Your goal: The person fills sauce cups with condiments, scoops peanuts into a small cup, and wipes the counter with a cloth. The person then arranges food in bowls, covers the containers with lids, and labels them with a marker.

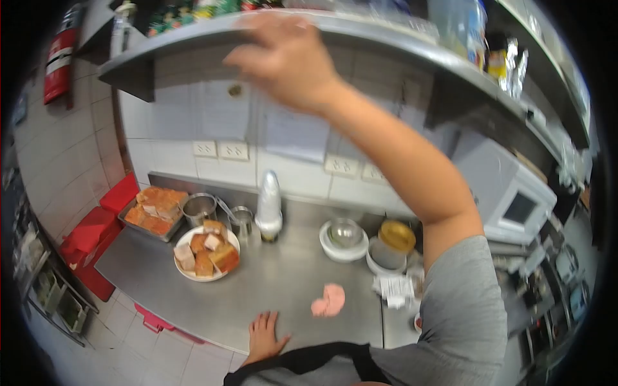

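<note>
My right hand [280, 61] is raised to the front edge of the metal shelf [360, 26], slightly blurred, its fingers apart and nothing visible in it. Flat on the front edge of the steel counter [277, 276] rests my left hand [265, 338], fingers spread and empty. A white plate with pieces of browned food [209, 254] lies beyond it to the left. Pink paper-like pieces [329, 300] lie on the counter to its right.
A metal tray of orange-brown food [156, 209], a metal pot [199, 207] and a foil-like covered bottle [269, 202] stand along the back. Bowls [345, 239], a yellow-lidded container [394, 244] and a white microwave [505, 193] are right. Red bins [90, 238] stand left.
</note>
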The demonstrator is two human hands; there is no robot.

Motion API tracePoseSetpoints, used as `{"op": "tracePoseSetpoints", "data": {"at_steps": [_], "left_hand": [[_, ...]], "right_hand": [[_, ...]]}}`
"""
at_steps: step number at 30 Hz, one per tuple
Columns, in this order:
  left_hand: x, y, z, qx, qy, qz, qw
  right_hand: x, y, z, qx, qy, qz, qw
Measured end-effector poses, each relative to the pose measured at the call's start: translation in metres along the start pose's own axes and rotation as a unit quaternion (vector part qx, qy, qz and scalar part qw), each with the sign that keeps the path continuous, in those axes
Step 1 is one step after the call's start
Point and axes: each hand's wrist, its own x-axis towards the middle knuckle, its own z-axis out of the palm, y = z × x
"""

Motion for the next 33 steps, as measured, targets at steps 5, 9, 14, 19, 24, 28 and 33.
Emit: {"op": "tracePoseSetpoints", "data": {"at_steps": [5,9,14,19,24,28,33], "left_hand": [[0.005,0.02,-0.017,-0.025,-0.029,0.004,0.999],[0.004,0.005,0.008,0.01,0.02,0.021,1.0],[0.004,0.005,0.017,0.029,0.026,0.032,0.999],[-0.001,0.007,0.022,0.045,0.066,0.005,0.997],[-0.012,0.013,0.033,0.078,0.12,-0.052,0.988],[-0.011,0.017,0.034,0.088,0.129,-0.053,0.986],[-0.012,0.012,0.035,0.119,0.123,-0.042,0.984]], "right_hand": [[-0.135,-0.192,-0.154,0.459,0.016,-0.124,0.879],[-0.26,-0.269,-0.226,0.512,-0.114,0.304,0.795],[-0.408,-0.277,-0.32,0.166,-0.22,0.609,0.744],[-0.48,-0.251,-0.392,0.034,-0.421,0.724,0.546],[-0.517,-0.261,-0.407,0.068,-0.525,0.707,0.469],[-0.526,-0.266,-0.406,0.109,-0.486,0.728,0.471],[-0.522,-0.274,-0.417,0.117,-0.448,0.74,0.487]]}}
